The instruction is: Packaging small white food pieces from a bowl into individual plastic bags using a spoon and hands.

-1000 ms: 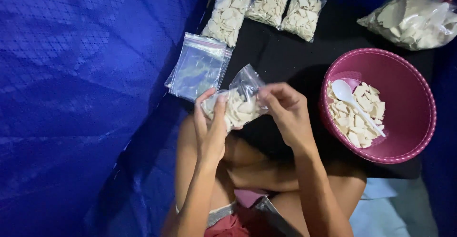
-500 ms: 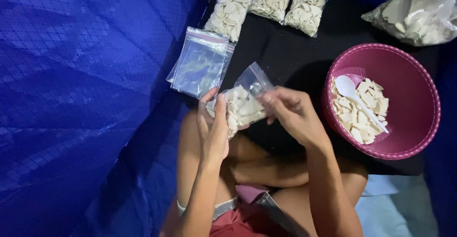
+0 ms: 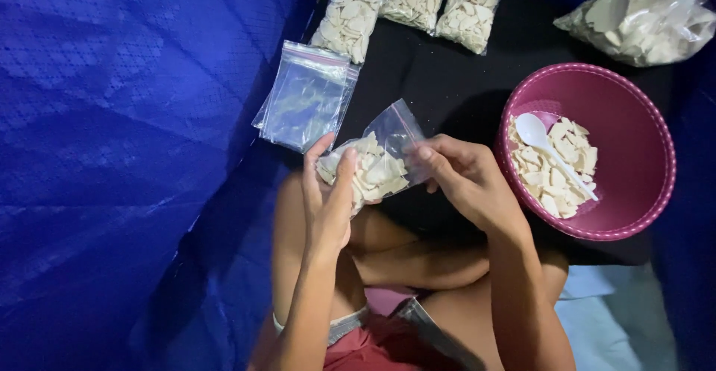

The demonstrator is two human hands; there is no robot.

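- Left hand [image 3: 328, 192] cups the small clear bag of white chips [image 3: 373, 166], fingers wrapped around its lower end, left of the pink bowl [image 3: 649, 125].
- Right hand [image 3: 459, 173] pinches the bag's top edge, just beside the bowl.
- Empty zip bags [image 3: 306, 95] lie left of the bowl, farther off.

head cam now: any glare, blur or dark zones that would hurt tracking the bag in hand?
Head view: sharp overall, no motion blur on the left hand or right hand; soft glare on the clear small bag of white chips and the empty bags; black cloth swallows shadow detail; pink bowl evenly lit; blue tarp unevenly lit, darker lower down.
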